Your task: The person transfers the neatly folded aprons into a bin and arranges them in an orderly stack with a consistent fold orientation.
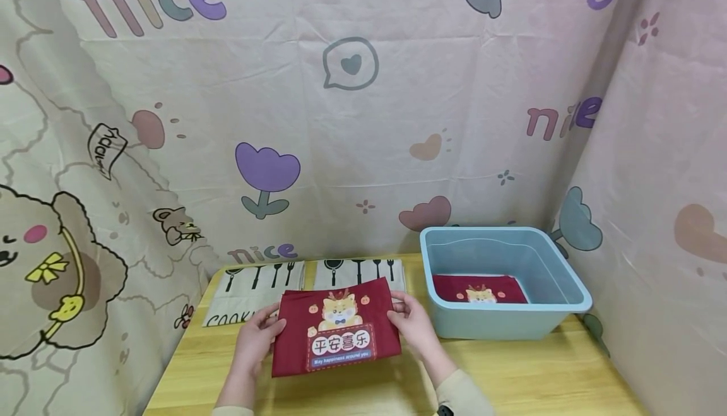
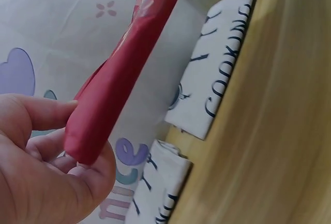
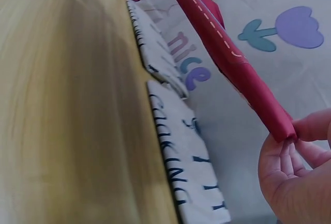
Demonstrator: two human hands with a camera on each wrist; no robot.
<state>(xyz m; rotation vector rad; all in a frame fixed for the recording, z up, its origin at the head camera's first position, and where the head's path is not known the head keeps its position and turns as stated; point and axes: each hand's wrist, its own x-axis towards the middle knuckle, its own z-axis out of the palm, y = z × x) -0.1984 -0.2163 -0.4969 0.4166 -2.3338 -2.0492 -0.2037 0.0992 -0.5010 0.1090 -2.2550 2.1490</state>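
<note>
A folded dark red cloth [image 1: 301, 340] with a cartoon animal and Chinese characters is held up above the table between both hands, slightly tilted. My left hand [image 1: 257, 338] pinches its left edge, thumb in front and fingers behind. At the opposite edge my right hand [image 1: 416, 324] pinches the cloth the same way. Both wrist views show the folded layers edge-on, with the left hand [image 2: 57, 162] and right hand [image 3: 297, 167] gripping the ends. Two folded white cloths with black utensil prints, one at the left [image 1: 250, 290] and one at the right [image 1: 363, 274], lie behind it.
A light blue plastic bin [image 1: 488, 322] stands at the right of the wooden table [image 1: 528, 375]. Inside it lies another folded red cloth [image 1: 454, 285] with a similar print. A patterned curtain [image 1: 363, 151] hangs along the back and sides.
</note>
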